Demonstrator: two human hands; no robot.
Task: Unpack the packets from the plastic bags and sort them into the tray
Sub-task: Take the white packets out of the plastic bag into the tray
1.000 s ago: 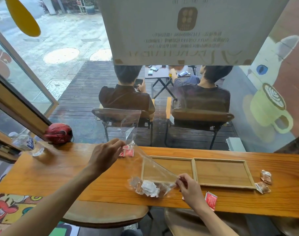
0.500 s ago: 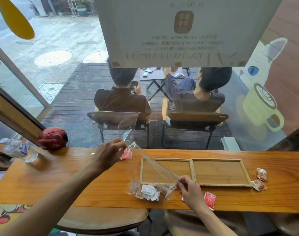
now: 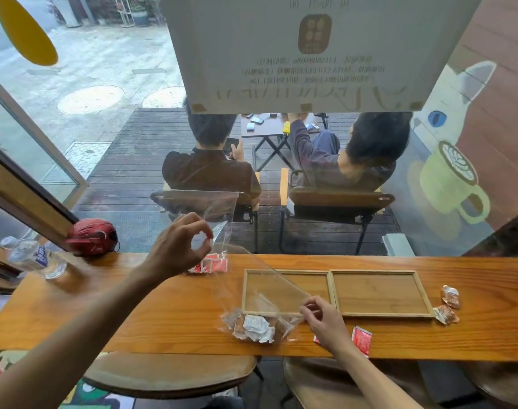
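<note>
Clearly the plastic bag (image 3: 251,278) is flimsy and slippery; my left hand (image 3: 178,249) pinches its top, my right hand (image 3: 322,320) its corner beside light crinkly packets (image 3: 256,327).

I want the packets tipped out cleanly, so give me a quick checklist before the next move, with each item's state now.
1. Left hand pinches the clear plastic bag at its raised end: ok.
2. Right hand pinches the bag's low edge: ok.
3. Packets in the bag gathered at the low end, on the counter: ok.
4. Bag mouth open: cannot tell.
5. Tray compartments both free: ok, though the bag overlaps the left one.
6. Loose red packet clear of the bag: ok.
</note>
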